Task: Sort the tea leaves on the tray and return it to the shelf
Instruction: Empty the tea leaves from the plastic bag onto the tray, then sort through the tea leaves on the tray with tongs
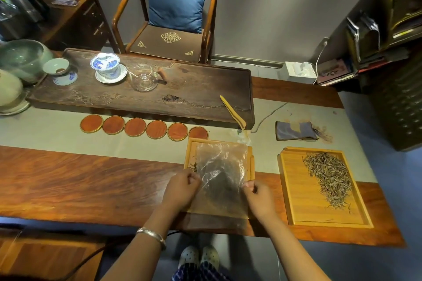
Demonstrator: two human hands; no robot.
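A clear plastic bag [222, 173] with dark tea leaves inside lies over a bamboo tray [191, 151] at the table's near middle. My left hand [181, 189] pinches the bag's left edge. My right hand [259, 198] pinches its right edge. The bag hides most of that tray; a few leaves show at the tray's left side. To the right, a second bamboo tray [296, 191] holds a pile of pale green tea leaves [331, 178] along its right half.
A row of round red coasters [134, 126] lies behind the trays. A dark wooden tea board [182, 89] carries a gaiwan [107, 67], a glass pitcher [145, 77] and a bamboo scoop [233, 112]. A grey cloth [294, 131] lies at right; shelves [392, 52] stand far right.
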